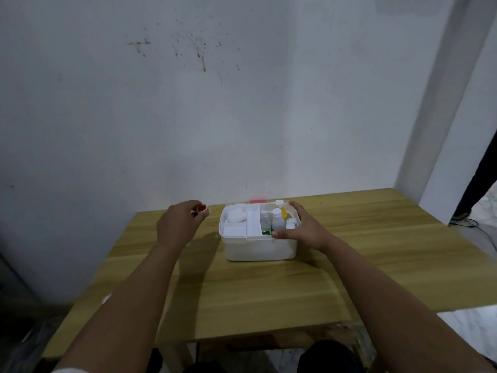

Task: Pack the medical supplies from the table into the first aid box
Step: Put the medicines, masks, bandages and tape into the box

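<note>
A white plastic first aid box [255,249] stands open at the back middle of the wooden table [269,292]. Inside on the right stand white bottles [277,218], one with a yellow part, and something green [266,232]. On the left lie white gauze rolls [236,215] and a white tray insert [252,223]. My right hand [304,227] grips the box's right rim, thumb on the front edge. My left hand [178,224] hovers left of the box, fingertips pinching a small white and red item [202,208].
A stained white wall rises right behind the table. A red object [257,201] peeks out behind the box. A white pillar stands at the right, with cables on the floor [473,224] beyond the table's right edge.
</note>
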A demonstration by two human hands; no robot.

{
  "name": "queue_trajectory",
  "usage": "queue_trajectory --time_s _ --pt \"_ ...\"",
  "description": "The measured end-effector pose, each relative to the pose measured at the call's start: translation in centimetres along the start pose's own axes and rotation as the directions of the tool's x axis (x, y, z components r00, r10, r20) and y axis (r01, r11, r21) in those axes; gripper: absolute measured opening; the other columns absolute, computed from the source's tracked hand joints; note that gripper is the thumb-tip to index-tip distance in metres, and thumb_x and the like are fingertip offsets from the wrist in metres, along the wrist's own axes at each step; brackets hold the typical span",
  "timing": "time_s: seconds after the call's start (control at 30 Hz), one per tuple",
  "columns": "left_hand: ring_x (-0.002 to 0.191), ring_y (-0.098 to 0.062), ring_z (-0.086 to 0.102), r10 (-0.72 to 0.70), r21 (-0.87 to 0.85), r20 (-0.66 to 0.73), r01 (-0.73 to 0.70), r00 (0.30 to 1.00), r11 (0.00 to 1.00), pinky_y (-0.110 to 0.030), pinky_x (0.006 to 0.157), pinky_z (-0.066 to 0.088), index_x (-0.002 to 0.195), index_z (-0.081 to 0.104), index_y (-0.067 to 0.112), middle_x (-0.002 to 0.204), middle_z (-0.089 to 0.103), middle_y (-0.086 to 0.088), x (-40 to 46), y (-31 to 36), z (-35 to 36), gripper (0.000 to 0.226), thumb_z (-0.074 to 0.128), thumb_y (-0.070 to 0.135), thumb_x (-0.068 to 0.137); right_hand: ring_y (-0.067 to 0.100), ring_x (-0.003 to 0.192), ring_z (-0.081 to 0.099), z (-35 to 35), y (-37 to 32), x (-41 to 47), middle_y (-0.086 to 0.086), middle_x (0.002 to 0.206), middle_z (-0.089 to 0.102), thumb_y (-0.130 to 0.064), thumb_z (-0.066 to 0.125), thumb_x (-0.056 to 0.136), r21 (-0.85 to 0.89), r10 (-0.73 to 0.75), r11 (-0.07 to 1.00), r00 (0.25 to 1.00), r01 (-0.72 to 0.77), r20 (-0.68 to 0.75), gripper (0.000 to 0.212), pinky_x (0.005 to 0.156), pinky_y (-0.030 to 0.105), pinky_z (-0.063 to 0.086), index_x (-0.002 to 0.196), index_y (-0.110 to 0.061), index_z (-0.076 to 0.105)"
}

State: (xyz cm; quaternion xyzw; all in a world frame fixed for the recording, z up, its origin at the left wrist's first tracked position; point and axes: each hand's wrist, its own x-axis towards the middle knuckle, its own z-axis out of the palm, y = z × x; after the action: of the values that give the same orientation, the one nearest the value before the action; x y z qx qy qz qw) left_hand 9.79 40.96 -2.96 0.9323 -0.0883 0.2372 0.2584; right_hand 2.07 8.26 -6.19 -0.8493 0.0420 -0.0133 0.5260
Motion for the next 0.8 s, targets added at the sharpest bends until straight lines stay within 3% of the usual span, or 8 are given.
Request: queue_trajectory --time_s 0.17,0.33,0.47,0.8 --pt "0.087 -0.002 0.069 0.112 -0.129 0.08 -0.102 0.99 0.986 -0.03 0.076 0.058 0.109 0.08 0.034 0.104 0.078 0.017 -0.3 4.4 -1.3 0.029 0.072 0.056 0.092 0.02 0.135 0.051 -0.1 -0.5 -0.5 -0.005 0.153 0.048 -0.065 0.097 0.042 -0.014 -0.005 1.0 1.0 0.005 -0.004 0.146 0.113 0.044 0.047 0.161 -0.029 0.021" --pt "0.093 -0.011 0.07 0.221 0.036 0.203 -0.232 0.954 0.972 -0.029 0.072 0.054 0.112 0.078 0.035 0.104 0.077 0.013 -2.1 7.6 0.3 0.031 0.067 0.057 0.093 0.019 0.128 0.052 -0.2 -0.9 -0.7 -0.006 0.144 0.048 -0.048 0.097 0.058 -0.024 -0.002 1.0 1.0 0.002 0.0 0.133 0.105 0.033 0.046 0.163 -0.022 0.019" --pt "0.099 -0.016 0.07 0.191 0.16 0.256 -0.236 0.948 0.958 -0.031 0.078 0.052 0.111 0.078 0.034 0.104 0.076 0.009 -3.1 7.7 1.4 0.03 0.063 0.055 0.095 0.02 0.13 0.052 -0.1 -1.2 -0.9 -0.003 0.15 0.047 -0.057 0.097 0.05 -0.038 0.008 0.999 1.0 -0.008 -0.004 0.142 0.106 0.034 0.046 0.163 -0.024 0.018" --pt "0.096 -0.017 0.068 0.132 0.218 0.374 -0.225 0.918 0.95 -0.031 0.075 0.055 0.11 0.076 0.031 0.106 0.074 0.009 -1.3 7.8 1.1 0.025 0.068 0.046 0.091 0.018 0.124 0.054 -0.2 -0.7 -0.4 -0.007 0.139 0.05 -0.043 0.098 0.061 -0.026 -0.007 1.0 1.0 0.006 -0.01 0.129 0.099 0.03 0.046 0.162 -0.02 0.021"
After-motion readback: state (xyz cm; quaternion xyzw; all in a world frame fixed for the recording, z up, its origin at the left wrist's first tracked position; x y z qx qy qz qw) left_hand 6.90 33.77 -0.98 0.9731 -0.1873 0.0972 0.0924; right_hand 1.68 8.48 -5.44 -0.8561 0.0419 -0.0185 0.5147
